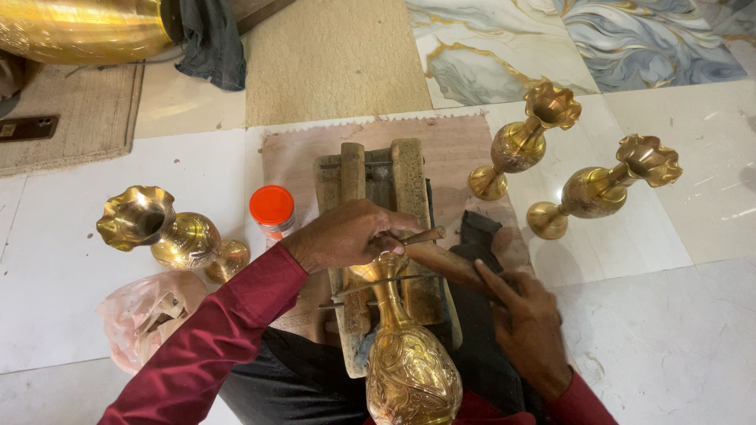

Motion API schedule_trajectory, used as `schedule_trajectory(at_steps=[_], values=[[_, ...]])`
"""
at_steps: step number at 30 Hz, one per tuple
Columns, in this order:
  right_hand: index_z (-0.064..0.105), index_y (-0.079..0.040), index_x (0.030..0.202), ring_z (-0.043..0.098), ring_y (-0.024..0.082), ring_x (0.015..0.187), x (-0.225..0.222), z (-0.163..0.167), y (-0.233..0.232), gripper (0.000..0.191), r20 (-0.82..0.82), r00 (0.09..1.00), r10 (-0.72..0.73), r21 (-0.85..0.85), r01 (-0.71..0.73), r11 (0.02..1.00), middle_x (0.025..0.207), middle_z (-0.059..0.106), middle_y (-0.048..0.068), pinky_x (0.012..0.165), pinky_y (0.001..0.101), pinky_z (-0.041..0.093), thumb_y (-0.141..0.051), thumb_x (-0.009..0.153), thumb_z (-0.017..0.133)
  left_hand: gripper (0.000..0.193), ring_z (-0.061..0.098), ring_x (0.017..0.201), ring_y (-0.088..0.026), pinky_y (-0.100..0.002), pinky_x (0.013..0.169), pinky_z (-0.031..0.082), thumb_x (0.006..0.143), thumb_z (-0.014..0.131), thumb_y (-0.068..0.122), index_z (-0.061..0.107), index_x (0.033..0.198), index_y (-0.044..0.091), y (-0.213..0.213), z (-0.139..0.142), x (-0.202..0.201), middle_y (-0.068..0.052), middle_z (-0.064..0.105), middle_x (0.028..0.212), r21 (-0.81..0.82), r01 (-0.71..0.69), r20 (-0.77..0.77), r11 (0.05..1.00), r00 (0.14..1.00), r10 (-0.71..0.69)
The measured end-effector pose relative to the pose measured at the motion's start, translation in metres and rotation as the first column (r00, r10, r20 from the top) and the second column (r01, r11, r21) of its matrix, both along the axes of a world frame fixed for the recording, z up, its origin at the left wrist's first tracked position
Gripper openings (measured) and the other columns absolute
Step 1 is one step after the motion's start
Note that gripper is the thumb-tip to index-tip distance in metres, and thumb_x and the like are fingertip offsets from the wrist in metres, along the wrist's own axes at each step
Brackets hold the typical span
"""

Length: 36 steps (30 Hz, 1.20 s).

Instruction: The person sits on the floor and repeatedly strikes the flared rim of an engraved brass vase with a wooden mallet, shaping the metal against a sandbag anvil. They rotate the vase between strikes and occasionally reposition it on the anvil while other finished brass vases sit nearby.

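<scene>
Seen from above, a person in dark red sleeves sits on a tiled floor. A brass vase [409, 354] lies across a wooden block [378, 197], its neck pointing away. The left hand [346, 234] curls closed over the vase's mouth, pinning a thin tool [421, 235]. The right hand [528, 323] grips a wooden-handled hammer [445, 264], forefinger stretched along it. Two brass vases [520, 142] stand far right, one [169, 232] lies left, beside an orange-lidded jar [272, 211].
</scene>
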State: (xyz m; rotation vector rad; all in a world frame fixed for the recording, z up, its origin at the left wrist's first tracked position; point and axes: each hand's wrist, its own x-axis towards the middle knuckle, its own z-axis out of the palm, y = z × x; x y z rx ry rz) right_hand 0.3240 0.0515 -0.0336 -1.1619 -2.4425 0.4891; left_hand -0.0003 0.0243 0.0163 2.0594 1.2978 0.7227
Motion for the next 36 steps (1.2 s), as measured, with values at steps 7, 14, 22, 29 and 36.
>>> schedule_trajectory(at_steps=[7,14,22,29,36], values=[[0.057,-0.017,0.145,0.059,0.030,0.111,0.003,0.008,0.008,0.062,-0.393,0.920,0.012,0.061,0.013,0.998,0.121,0.062,0.018,0.095,0.0368,0.049,0.004,0.087,0.067,0.044,0.079,0.080,-0.020,-0.038,0.069,0.059,0.090,0.073,0.013,0.066,0.133,0.013,-0.005,0.005,0.001,-0.011,0.079,0.099,-0.023,-0.027,-0.007,0.999,1.000,0.027],[0.064,-0.007,0.138,0.061,0.030,0.106,0.001,0.036,0.017,0.057,-0.109,0.991,0.084,0.376,-0.037,0.926,0.116,0.062,0.013,0.093,0.0436,0.050,0.007,0.083,0.067,0.045,0.080,0.086,-0.018,-0.034,0.073,0.062,0.090,0.070,0.005,0.064,0.134,0.012,-0.012,0.003,0.000,-0.012,0.079,0.101,-0.019,-0.081,0.066,0.997,0.994,0.082],[0.058,-0.020,0.142,0.062,0.031,0.112,-0.001,0.034,0.019,0.063,-0.168,0.985,0.040,0.203,-0.005,0.979,0.118,0.064,0.016,0.091,0.0414,0.054,0.006,0.085,0.067,0.047,0.080,0.093,-0.017,-0.031,0.079,0.064,0.090,0.071,0.001,0.064,0.135,0.012,-0.019,-0.002,-0.002,-0.011,0.078,0.112,-0.032,-0.121,0.140,0.992,0.982,0.124],[0.058,-0.025,0.144,0.063,0.031,0.103,-0.003,0.019,0.017,0.076,0.081,0.992,0.098,0.150,-0.109,0.983,0.114,0.067,0.012,0.090,0.0481,0.049,0.003,0.074,0.068,0.053,0.078,0.102,-0.017,-0.030,0.089,0.062,0.090,0.067,-0.006,0.060,0.139,0.011,-0.024,-0.013,-0.008,-0.010,0.074,0.126,0.003,-0.048,0.234,0.999,0.971,0.046],[0.058,-0.024,0.144,0.063,0.027,0.110,-0.004,0.021,0.033,0.069,-0.022,0.994,0.103,0.163,-0.098,0.982,0.123,0.063,0.012,0.093,0.0471,0.051,0.004,0.081,0.065,0.050,0.078,0.105,-0.017,-0.029,0.091,0.065,0.090,0.065,-0.010,0.062,0.137,0.008,-0.027,-0.025,-0.010,-0.010,0.075,0.126,0.007,-0.084,0.245,0.996,0.966,0.079]])
